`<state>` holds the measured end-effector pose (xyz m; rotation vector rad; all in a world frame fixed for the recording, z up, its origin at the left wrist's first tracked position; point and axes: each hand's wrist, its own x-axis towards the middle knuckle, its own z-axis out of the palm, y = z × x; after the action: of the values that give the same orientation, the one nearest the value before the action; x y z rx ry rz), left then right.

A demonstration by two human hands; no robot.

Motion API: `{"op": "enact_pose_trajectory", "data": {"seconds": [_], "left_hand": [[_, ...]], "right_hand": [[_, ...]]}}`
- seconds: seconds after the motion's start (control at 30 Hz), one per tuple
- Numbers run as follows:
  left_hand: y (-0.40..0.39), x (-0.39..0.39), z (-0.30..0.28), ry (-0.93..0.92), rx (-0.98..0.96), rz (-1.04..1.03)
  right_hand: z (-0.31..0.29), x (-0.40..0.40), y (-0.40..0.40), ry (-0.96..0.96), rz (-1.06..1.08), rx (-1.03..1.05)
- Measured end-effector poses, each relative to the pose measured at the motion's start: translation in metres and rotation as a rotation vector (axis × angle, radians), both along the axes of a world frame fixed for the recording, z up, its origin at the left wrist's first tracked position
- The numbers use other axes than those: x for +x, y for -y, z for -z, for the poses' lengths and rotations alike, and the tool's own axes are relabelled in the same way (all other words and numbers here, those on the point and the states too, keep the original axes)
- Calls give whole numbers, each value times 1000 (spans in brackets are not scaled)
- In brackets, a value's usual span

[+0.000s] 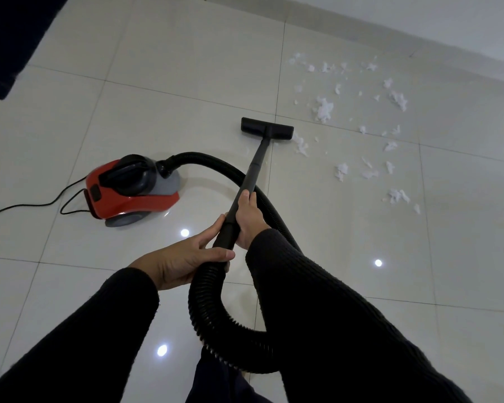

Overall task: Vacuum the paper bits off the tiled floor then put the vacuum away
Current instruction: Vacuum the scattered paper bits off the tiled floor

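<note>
A red and grey canister vacuum (128,189) stands on the glossy tiled floor (186,68) at the left. Its black ribbed hose (213,312) loops toward me and joins a black wand (256,164). The wand's black floor head (266,128) rests flat on the tiles. My right hand (249,219) grips the wand. My left hand (184,260) holds the wand's lower end where the hose begins. White paper bits (367,126) lie scattered to the right of the head; a small clump touches its right end.
A dark rug (15,39) covers the far left corner. A white wall and skirting (419,27) run along the far right. The vacuum's black power cord (41,203) trails off to the left edge.
</note>
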<state>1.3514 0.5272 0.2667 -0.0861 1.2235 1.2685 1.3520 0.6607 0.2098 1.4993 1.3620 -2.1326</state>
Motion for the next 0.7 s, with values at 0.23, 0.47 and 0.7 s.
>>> {"op": "enact_pose_trajectory", "data": {"seconds": [0.23, 0.47, 0.7], "left_hand": [[7, 24, -2, 4, -2, -32], [19, 54, -4, 10, -1, -55], [45, 84, -4, 6, -13, -29]], "right_hand": [[-6, 21, 6, 1, -46, 3], [-8, 50, 17, -7, -63, -9], [-6, 82, 44, 9, -42, 0]]}}
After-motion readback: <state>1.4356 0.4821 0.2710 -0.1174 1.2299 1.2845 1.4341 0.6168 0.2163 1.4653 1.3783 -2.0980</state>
